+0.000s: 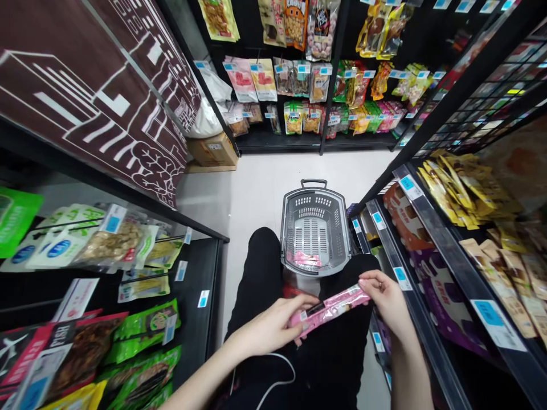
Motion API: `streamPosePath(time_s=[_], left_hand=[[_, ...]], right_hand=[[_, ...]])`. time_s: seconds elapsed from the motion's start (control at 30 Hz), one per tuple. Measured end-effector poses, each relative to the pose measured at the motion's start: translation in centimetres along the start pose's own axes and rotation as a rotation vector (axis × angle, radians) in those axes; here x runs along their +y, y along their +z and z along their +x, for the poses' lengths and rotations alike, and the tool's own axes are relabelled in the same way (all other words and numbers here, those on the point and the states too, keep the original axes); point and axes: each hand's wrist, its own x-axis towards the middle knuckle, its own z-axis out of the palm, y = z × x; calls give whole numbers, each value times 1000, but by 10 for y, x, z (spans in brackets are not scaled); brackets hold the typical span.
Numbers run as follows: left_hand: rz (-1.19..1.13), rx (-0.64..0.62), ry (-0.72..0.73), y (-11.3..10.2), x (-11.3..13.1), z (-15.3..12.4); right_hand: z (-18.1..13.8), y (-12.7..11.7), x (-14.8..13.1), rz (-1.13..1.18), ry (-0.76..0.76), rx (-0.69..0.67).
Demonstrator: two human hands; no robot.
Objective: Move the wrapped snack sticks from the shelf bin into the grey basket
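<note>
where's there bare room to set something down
Bare floor shows between the gray shopping basket and the back shelves; inside the basket, the bottom is free beyond the pink packet at its near end. Crowded: the right-hand shelf, heaped with yellow packets.

Left hand [280,322] and right hand [387,296] both pinch above the parted thighs [258,276].

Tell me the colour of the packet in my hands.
The packet is mostly pink; it shows in the head view.
</note>
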Motion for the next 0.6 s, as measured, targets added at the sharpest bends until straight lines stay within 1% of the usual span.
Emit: streamPosePath(time_s=[0.07,0.13,0.23,0.27,0.3,0.37,0.43,0.53,0.6], left_hand=[[66,122,27,1,-4,-2],[-3,155,46,2,-9,-3],[-328,116,25,3,-15,1],[-433,97,5,4,-16,2],[-510,81,-17,3,-16,3],[-568,51,-45,2,-16,5],[-491,25,-40,0,-14,6],[-165,53,2,-1,-10,10],[32,89,26,1,-8,17]], right_hand=[[2,-3,4,3,-6,3],[2,-6,9,-8,-24,16],[-2,-7,12,-42,-61,45],[-3,-7,11,-58,-72,36],[-6,-7,10,-73,-78,9],[-10,-4,8,-99,-70,-71],[-13,2,6,-108,-42,-120],[-15,16,9,-127,-18,-119],[-16,27,13,-167,-34,-156]])
